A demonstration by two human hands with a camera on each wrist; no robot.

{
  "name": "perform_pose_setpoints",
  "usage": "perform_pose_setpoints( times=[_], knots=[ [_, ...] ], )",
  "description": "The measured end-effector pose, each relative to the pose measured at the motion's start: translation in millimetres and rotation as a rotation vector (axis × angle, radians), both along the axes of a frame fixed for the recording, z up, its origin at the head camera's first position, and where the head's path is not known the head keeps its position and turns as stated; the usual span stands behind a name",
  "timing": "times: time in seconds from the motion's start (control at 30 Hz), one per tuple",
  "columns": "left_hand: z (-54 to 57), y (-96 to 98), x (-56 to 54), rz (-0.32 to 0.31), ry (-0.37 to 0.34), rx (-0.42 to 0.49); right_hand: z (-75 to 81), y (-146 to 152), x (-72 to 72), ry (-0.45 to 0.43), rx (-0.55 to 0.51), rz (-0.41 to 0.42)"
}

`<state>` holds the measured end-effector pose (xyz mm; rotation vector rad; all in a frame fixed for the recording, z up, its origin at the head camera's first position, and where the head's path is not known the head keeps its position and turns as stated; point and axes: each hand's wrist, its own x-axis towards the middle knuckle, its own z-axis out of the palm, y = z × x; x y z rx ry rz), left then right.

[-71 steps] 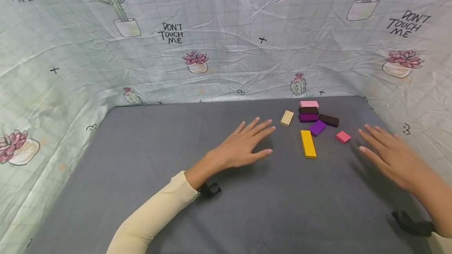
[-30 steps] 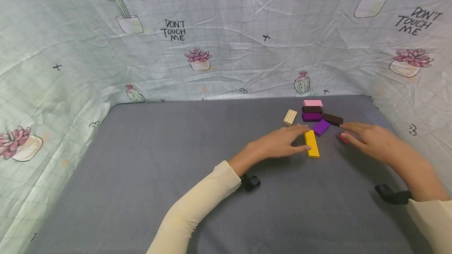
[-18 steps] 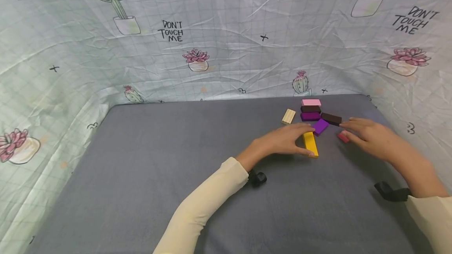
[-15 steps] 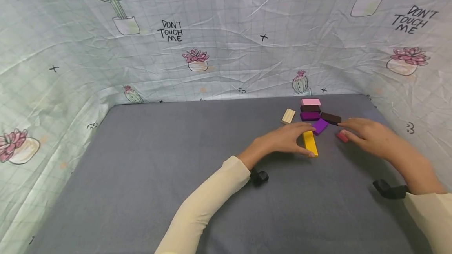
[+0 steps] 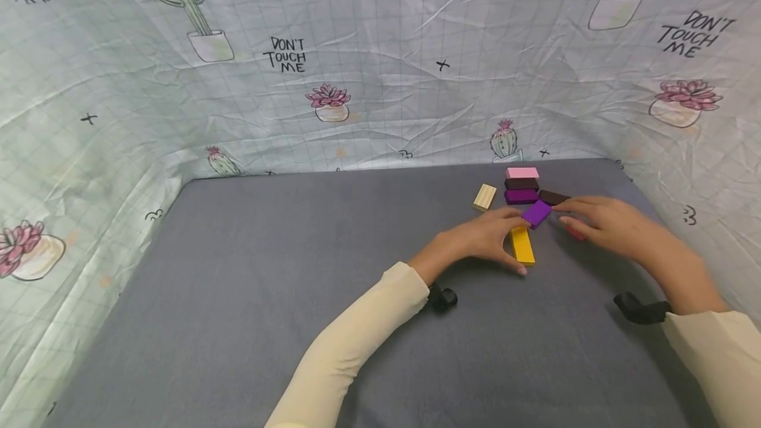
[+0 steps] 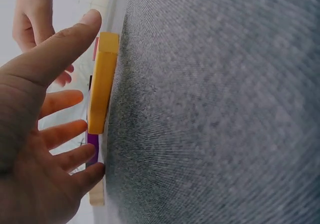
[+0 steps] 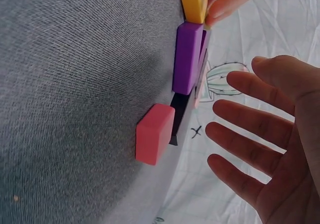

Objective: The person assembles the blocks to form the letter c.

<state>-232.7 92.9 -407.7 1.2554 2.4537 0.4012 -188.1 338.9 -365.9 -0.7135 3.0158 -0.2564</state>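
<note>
My left hand (image 5: 481, 236) arches over the yellow block (image 5: 523, 248), thumb past its near end and fingertips by its far end. In the left wrist view the fingers (image 6: 65, 134) are spread, with a gap between thumb and block. Touching the yellow block's far end is a violet block (image 5: 537, 214). My right hand (image 5: 618, 230) hovers over the small coral-red block (image 5: 575, 232), partly covering it in the head view. Seen from the right wrist, its fingers (image 7: 250, 129) are apart and hold nothing, while the red block (image 7: 155, 134) lies on the cloth.
Behind, a pink block (image 5: 522, 172), a dark brown block (image 5: 521, 184) and a dark purple block (image 5: 521, 197) lie in a row. Another dark brown block (image 5: 553, 197) is beside them. A plain wooden block (image 5: 484, 197) lies left. A printed curtain (image 5: 380, 71) surrounds the grey table (image 5: 267, 283).
Both hands have come in from the sides to the blocks. Most recently the left thumb has moved off the yellow block's near end, and the right hand has shifted left over the red block.
</note>
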Motion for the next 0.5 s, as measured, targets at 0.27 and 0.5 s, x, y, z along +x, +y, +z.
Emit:
perform_pose_setpoints(
  times=[0.27,0.5],
  knots=[
    [0.5,1.7,0.6,0.006,0.026,-0.017,-5.2,-7,-11.8,-0.007,0.002,-0.014],
    [1.7,3.2,2.3,0.020,0.023,-0.035,-10.8,-11,-19.7,0.017,-0.029,-0.013]
  ],
)
